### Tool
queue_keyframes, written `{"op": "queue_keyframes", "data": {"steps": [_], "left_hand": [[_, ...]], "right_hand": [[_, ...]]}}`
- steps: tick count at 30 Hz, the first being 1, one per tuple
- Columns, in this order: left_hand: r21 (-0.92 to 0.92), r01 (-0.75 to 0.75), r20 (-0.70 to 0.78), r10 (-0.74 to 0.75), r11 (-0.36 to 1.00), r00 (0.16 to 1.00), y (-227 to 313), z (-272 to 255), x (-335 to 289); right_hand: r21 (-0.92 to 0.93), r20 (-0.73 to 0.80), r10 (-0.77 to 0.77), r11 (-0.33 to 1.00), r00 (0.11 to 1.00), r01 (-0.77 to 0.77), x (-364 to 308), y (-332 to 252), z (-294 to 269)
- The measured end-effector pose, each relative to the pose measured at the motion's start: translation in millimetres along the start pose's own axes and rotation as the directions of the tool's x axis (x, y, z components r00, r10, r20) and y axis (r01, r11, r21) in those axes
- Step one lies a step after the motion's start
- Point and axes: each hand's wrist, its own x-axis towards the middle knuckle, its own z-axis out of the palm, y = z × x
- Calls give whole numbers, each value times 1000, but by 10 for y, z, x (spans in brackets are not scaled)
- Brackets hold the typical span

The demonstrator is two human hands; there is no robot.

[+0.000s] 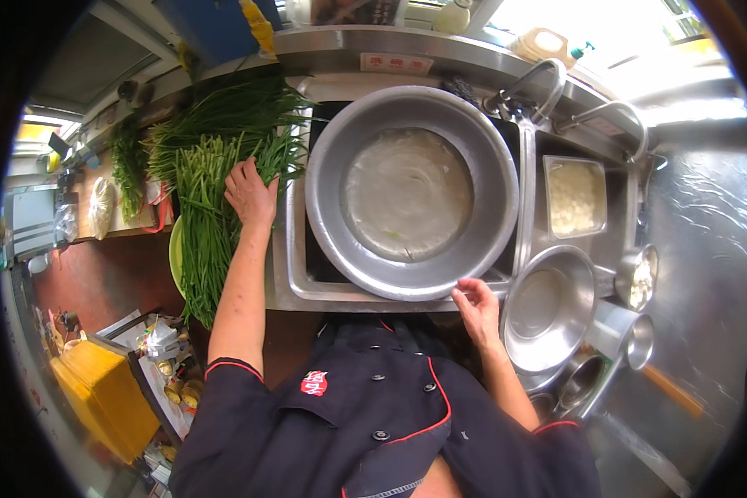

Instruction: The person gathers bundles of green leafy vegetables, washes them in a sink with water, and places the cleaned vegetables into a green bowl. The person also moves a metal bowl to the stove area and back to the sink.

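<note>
My left hand (pixel 251 195) lies on the right edge of a heap of long green leafy stalks (pixel 203 195), its fingers stretched over them and not closed round any. Beside the heap, a big round metal basin (pixel 495 166) rests in the sink, with slightly cloudy water (pixel 407 195) and a few small green bits in it. Just off the basin's lower right rim is my right hand (pixel 478 314), loosely bent, fingers apart and holding nothing. Its fingertips are close to the sink's front edge; whether they touch it I cannot tell.
Right of the basin, a second sink holds a clear tub (pixel 574 197) of pale pieces. A smaller metal bowl (pixel 549 307) leans at its front, near several pots and a ladle-like bowl (pixel 639 340). Two curved taps (pixel 548 83) rise behind. A yellow box (pixel 104 398) stands lower left.
</note>
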Motion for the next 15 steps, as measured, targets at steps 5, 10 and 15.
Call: {"op": "queue_keyframes", "data": {"steps": [5,10,15], "left_hand": [[-25,-86,167,89,996,982,81,-198,-132],[-228,-249,-250,191,941,949,257,-699,-652],[-703,318,320,-117,636,940,529,-493,-1605]], "right_hand": [[-255,-37,-112,962,993,99,428,-47,-111],[-687,-88,-621,604,779,404,998,-334,-282],[-804,-282,-502,588,818,84,1868,-414,-495]]}}
